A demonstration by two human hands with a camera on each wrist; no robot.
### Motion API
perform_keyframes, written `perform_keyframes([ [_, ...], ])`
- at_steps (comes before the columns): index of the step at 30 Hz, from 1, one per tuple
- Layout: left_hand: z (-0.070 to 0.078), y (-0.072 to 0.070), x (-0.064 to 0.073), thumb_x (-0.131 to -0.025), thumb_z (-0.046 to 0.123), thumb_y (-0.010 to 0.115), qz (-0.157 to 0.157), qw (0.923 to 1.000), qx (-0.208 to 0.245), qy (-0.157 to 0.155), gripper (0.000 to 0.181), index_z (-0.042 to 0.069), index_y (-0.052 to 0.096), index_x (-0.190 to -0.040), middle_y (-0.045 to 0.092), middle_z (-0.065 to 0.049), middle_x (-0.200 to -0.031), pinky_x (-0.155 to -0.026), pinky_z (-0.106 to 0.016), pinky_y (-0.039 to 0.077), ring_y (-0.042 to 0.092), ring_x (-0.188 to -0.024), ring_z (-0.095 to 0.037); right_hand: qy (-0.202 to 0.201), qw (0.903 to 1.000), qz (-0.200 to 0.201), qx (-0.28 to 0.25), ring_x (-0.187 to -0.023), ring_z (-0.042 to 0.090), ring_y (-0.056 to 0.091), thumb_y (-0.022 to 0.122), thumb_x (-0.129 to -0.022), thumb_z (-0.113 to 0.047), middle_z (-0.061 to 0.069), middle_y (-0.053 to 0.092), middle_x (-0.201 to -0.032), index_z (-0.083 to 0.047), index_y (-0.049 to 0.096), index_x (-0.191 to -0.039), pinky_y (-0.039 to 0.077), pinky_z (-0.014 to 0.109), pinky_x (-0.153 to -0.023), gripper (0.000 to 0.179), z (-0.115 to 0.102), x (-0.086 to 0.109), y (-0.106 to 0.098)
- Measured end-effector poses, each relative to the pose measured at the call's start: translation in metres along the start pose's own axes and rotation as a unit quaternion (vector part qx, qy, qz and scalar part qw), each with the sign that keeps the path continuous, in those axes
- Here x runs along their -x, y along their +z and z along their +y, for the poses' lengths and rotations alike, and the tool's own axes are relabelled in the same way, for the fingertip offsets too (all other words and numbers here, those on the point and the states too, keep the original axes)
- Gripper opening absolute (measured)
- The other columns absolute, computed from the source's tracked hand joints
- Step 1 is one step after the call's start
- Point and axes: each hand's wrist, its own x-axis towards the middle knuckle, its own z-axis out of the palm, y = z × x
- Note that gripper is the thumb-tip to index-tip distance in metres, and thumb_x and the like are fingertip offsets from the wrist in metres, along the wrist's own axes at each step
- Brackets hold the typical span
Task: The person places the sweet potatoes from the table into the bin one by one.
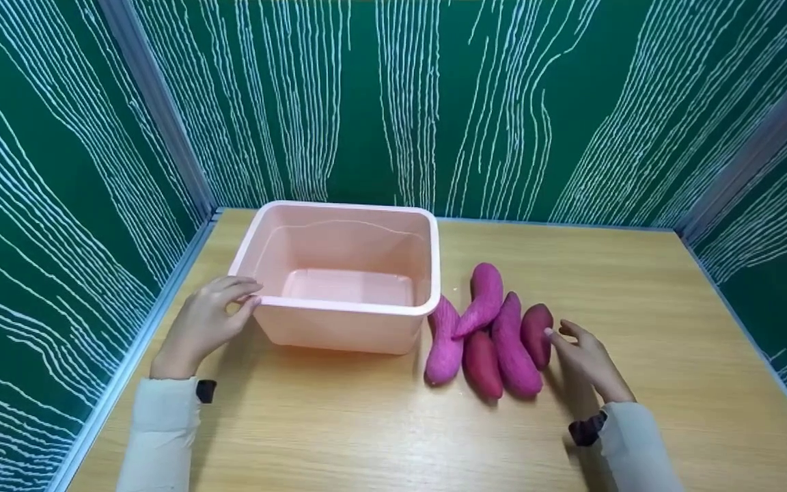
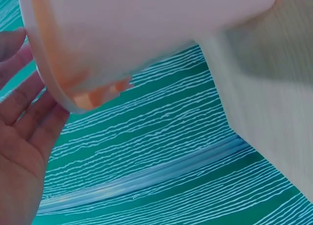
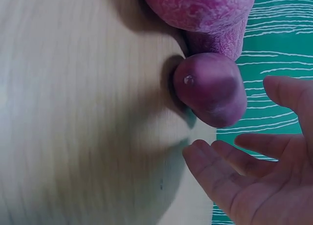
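Note:
My left hand (image 1: 205,321) is at the near left corner of a pink plastic bin (image 1: 339,331), thumb and fingers pinching its rim. In the left wrist view the fingers (image 2: 29,110) meet the rim of the bin (image 2: 146,19). Right of the bin lie several sweet potatoes, some pinkish purple (image 1: 516,352), others darker red (image 1: 482,365). My right hand (image 1: 591,359) is beside the rightmost dark red sweet potato (image 1: 537,335), fingers spread and holding nothing. The right wrist view shows a small gap between that sweet potato (image 3: 212,90) and the fingers (image 3: 210,171).
A light wooden table (image 1: 366,437) carries everything. Green panels with white wavy lines (image 1: 407,102) stand at the back and both sides, joined by grey metal posts (image 1: 161,102). One pinkish sweet potato (image 1: 445,348) lies close by the bin's right wall.

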Motion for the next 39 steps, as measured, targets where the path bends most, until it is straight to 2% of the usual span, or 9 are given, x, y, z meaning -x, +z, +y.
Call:
perform_keyframes([
  [2, -0.001, -0.002, 0.000, -0.085, 0.016, 0.074, -0.005, 1.0000, 0.006, 0.003, 0.024, 0.007, 0.074, -0.107, 0.070, -0.013, -0.114, -0.097, -0.054, 0.050, 0.065, -0.107, -0.033, 0.003, 1.0000, -0.002, -0.006, -0.137, 0.050, 0.028, 0.038, -0.099, -0.055, 0.033, 0.027, -0.150, 0.008, 0.016, -0.149, 0.029, 0.060, -0.113, 0.084, 0.000, -0.001, 0.000],
  [5, -0.002, -0.004, 0.000, -0.084, 0.014, 0.075, -0.005, 0.9999, 0.012, 0.007, 0.022, 0.006, 0.075, -0.104, 0.070, -0.013, -0.111, -0.098, -0.054, 0.049, 0.064, -0.108, -0.033, 0.009, 0.9998, -0.005, -0.016, -0.135, 0.047, 0.035, 0.038, -0.098, -0.057, 0.034, 0.026, -0.150, 0.008, 0.015, -0.149, 0.031, 0.059, -0.113, 0.087, -0.001, -0.002, 0.001],
  [11, -0.001, -0.007, -0.001, -0.082, 0.009, 0.076, -0.007, 0.9998, 0.017, 0.012, 0.021, 0.006, 0.075, -0.102, 0.072, -0.013, -0.106, -0.094, -0.052, 0.051, 0.065, -0.106, -0.033, 0.012, 0.9991, -0.007, -0.039, -0.127, 0.043, 0.047, 0.041, -0.097, -0.056, 0.035, 0.027, -0.149, 0.011, 0.013, -0.149, 0.043, 0.050, -0.107, 0.089, -0.002, -0.006, 0.005],
  [14, 0.000, -0.009, -0.001, -0.081, 0.006, 0.075, -0.020, 0.9997, 0.017, 0.001, 0.023, 0.007, 0.075, -0.104, 0.072, -0.014, -0.107, -0.092, -0.052, 0.052, 0.065, -0.107, -0.035, 0.008, 0.9990, -0.006, -0.045, -0.127, 0.042, 0.047, 0.042, -0.098, -0.055, 0.035, 0.028, -0.148, 0.012, 0.013, -0.148, 0.049, 0.046, -0.103, 0.089, -0.002, -0.010, 0.007],
  [18, 0.001, -0.011, -0.004, -0.082, 0.005, 0.073, -0.042, 0.9989, 0.014, -0.014, 0.024, 0.007, 0.075, -0.106, 0.072, -0.014, -0.108, -0.090, -0.052, 0.052, 0.065, -0.108, -0.037, -0.004, 0.9993, 0.000, -0.037, -0.125, 0.044, 0.047, 0.042, -0.099, -0.052, 0.036, 0.032, -0.145, 0.013, 0.015, -0.147, 0.047, 0.048, -0.103, 0.086, -0.001, -0.014, 0.010],
  [21, 0.001, -0.011, -0.005, -0.083, 0.005, 0.073, -0.047, 0.9988, 0.007, -0.012, 0.022, 0.007, 0.075, -0.105, 0.072, -0.014, -0.106, -0.090, -0.051, 0.053, 0.066, -0.104, -0.036, -0.009, 0.9995, 0.004, -0.029, -0.128, 0.046, 0.044, 0.043, -0.099, -0.050, 0.037, 0.034, -0.143, 0.013, 0.016, -0.147, 0.043, 0.052, -0.106, 0.084, -0.001, -0.015, 0.012],
  [25, 0.002, -0.011, -0.005, -0.083, 0.005, 0.073, -0.047, 0.9988, 0.003, -0.014, 0.021, 0.007, 0.075, -0.104, 0.072, -0.014, -0.106, -0.091, -0.051, 0.053, 0.067, -0.104, -0.036, -0.009, 0.9994, 0.006, -0.031, -0.132, 0.048, 0.040, 0.045, -0.099, -0.049, 0.037, 0.035, -0.143, 0.012, 0.015, -0.148, 0.041, 0.053, -0.108, 0.084, -0.002, -0.016, 0.013],
  [29, 0.001, -0.009, -0.004, -0.083, 0.005, 0.072, -0.049, 0.9986, 0.008, -0.020, 0.023, 0.008, 0.075, -0.106, 0.072, -0.014, -0.108, -0.090, -0.051, 0.052, 0.066, -0.107, -0.037, -0.013, 0.9993, 0.013, -0.033, -0.130, 0.049, 0.040, 0.048, -0.098, -0.046, 0.039, 0.037, -0.141, 0.013, 0.017, -0.147, 0.040, 0.054, -0.109, 0.082, -0.001, -0.016, 0.015],
  [39, 0.002, -0.009, -0.003, -0.084, 0.003, 0.071, -0.043, 0.9990, 0.001, -0.013, 0.021, 0.006, 0.075, -0.105, 0.072, -0.014, -0.107, -0.091, -0.050, 0.052, 0.067, -0.105, -0.035, -0.012, 0.9992, 0.024, -0.028, -0.127, 0.047, 0.044, 0.049, -0.098, -0.047, 0.038, 0.041, -0.138, 0.012, 0.020, -0.147, 0.040, 0.054, -0.108, 0.082, 0.001, -0.019, 0.016],
])
